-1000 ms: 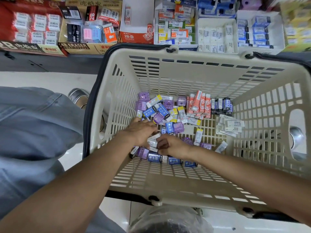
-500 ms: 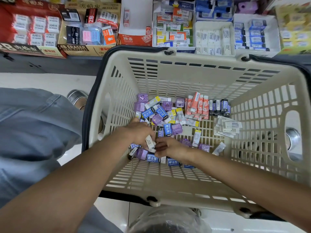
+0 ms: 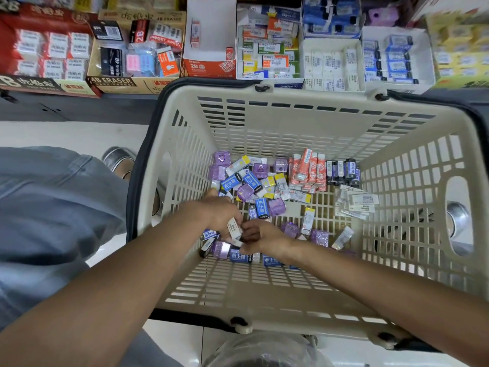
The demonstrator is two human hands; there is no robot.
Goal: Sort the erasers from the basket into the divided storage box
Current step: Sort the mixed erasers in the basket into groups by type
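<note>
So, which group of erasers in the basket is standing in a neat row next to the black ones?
The orange-red erasers, upright against the basket's far wall, just left of the black erasers. The purple, blue and white ones lie scattered.

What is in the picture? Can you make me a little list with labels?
place: a shop shelf of eraser boxes behind a basket
basket: beige plastic, slotted walls, dark handles
inside: loose erasers, purple, blue, yellow and white mixed
orange erasers: grouped at the far wall
dark erasers: grouped right of the orange ones
left hand: holds a white eraser
right hand: fingers meet that eraser; its grip cannot be seen
</note>
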